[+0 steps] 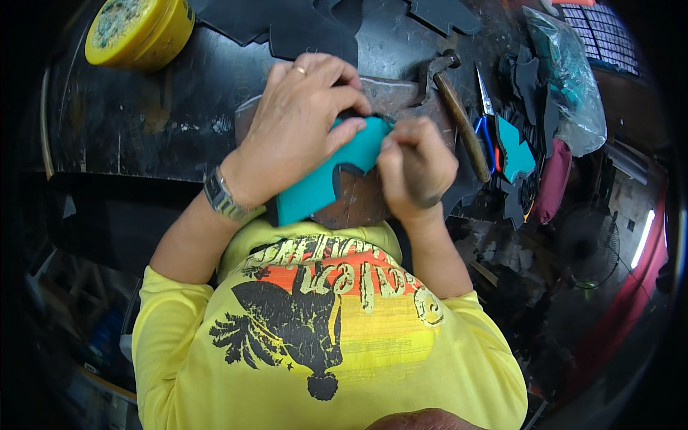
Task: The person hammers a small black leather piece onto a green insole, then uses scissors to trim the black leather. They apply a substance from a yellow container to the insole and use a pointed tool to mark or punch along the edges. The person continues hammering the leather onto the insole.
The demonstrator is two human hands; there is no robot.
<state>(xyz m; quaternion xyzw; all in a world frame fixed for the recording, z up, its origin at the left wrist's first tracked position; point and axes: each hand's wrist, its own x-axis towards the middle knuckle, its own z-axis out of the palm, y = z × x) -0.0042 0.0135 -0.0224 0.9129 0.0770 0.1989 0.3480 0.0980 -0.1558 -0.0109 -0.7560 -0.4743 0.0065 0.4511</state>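
A teal cut-out piece with a dark edge (308,189) lies on a worn brown board (358,199) close to my body. My left hand (304,115) bends over its far end, thumb pressed on the teal face and fingers curled at the upper edge. My right hand (417,163) is closed around a tool with a rounded wooden handle (421,179), held at the piece's right edge. The working tip of that tool is hidden by my fingers, so its kind cannot be made out.
To the right lie a hammer (462,122), blue-handled scissors (486,107) and another teal piece (513,150). Beyond them are dark offcuts (522,82) and a clear plastic bag (573,93). A yellow tub (147,36) stands far left; black sheets (287,29) lie at the back.
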